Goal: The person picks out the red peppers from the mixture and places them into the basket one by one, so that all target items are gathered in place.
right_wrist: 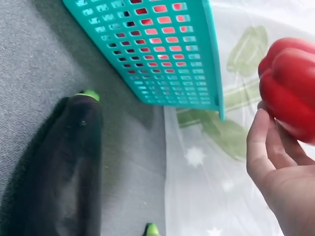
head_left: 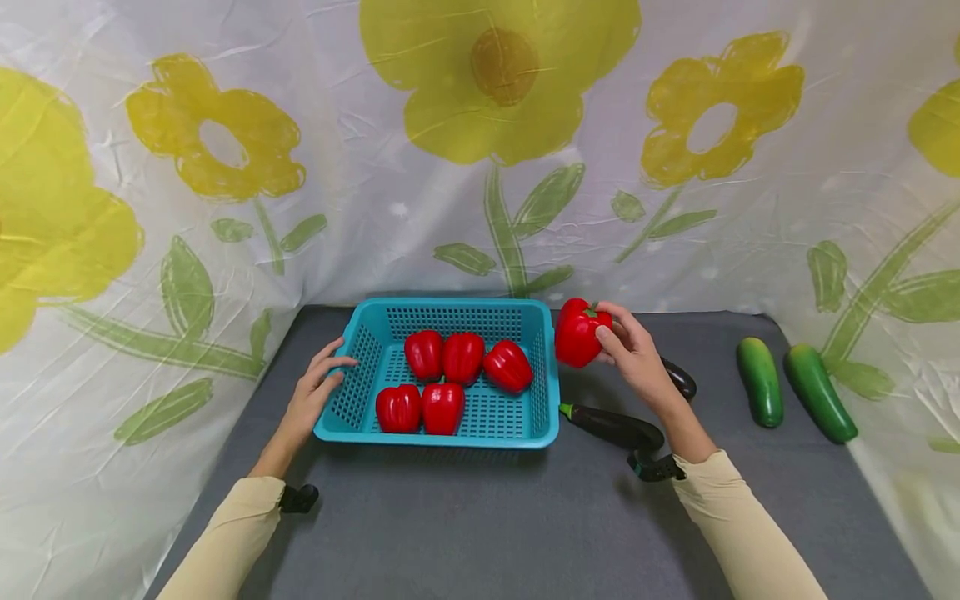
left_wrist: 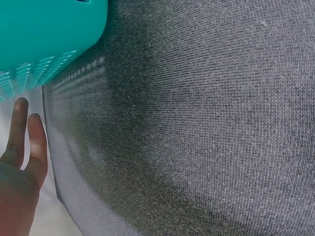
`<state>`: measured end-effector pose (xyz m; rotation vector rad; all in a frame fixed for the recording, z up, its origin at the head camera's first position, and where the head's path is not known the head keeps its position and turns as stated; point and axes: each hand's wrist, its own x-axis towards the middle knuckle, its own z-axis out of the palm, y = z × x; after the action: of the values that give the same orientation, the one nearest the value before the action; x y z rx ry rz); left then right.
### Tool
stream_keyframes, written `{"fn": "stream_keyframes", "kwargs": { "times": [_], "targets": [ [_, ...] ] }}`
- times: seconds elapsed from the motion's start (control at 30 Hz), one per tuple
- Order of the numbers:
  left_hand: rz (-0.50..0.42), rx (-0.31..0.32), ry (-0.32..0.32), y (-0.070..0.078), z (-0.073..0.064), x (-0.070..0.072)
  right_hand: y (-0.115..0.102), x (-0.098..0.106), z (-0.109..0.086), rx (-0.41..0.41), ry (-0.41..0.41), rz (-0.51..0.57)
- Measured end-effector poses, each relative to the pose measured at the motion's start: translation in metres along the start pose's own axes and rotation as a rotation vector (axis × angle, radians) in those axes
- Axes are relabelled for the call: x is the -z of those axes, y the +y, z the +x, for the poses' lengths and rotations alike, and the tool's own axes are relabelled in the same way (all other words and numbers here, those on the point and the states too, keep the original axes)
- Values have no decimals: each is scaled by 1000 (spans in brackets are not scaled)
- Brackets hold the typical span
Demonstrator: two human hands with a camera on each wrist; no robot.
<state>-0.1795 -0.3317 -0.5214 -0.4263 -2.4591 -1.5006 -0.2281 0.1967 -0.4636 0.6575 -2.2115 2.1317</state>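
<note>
My right hand [head_left: 628, 346] grips a red bell pepper [head_left: 576, 335] by its stem end, held up just beyond the right rim of a blue plastic basket [head_left: 553, 367]. In the right wrist view the same bell pepper [right_wrist: 290, 91] sits above the fingertips, with the basket's perforated side [right_wrist: 162, 49] to its left. Several more red bell peppers [head_left: 462, 358] lie inside the basket. At the basket's left rim, my left hand [head_left: 311, 392] rests with its fingers extended over the edge. The left wrist view shows two of its fingers [left_wrist: 37, 137] just below the basket [left_wrist: 49, 34].
A dark eggplant [head_left: 611, 425] lies right of the basket, and another eggplant [head_left: 679, 377] is partly hidden behind the right forearm. Two green cucumbers [head_left: 761, 383] lie farther right on the grey cloth [head_left: 450, 525]. A flower-printed curtain [head_left: 360, 233] closes the back and sides.
</note>
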Motion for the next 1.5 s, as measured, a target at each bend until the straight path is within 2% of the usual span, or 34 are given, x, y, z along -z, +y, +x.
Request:
{"fn": "stream_keyframes", "kwargs": {
  "times": [0.1, 0.37, 0.73, 1.03, 1.27, 1.5],
  "targets": [
    [3, -3, -1, -1, 1, 0, 1, -3, -1, -18, 3, -11],
    [13, 1, -1, -4, 1, 1, 0, -12, -1, -23, -84, 2],
    [4, 10, -8, -4, 2, 0, -14, -30, 7, -77, -96, -32],
    [-1, 24, -14, -4, 1, 1, -24, -45, 12, -40, -149, -19],
    [-4, 20, -12, -4, 1, 1, -22, -51, 13, -15, -217, -16],
    [3, 13, -9, -4, 1, 1, -17, -58, 13, 3, -273, -95]
  ]
}}
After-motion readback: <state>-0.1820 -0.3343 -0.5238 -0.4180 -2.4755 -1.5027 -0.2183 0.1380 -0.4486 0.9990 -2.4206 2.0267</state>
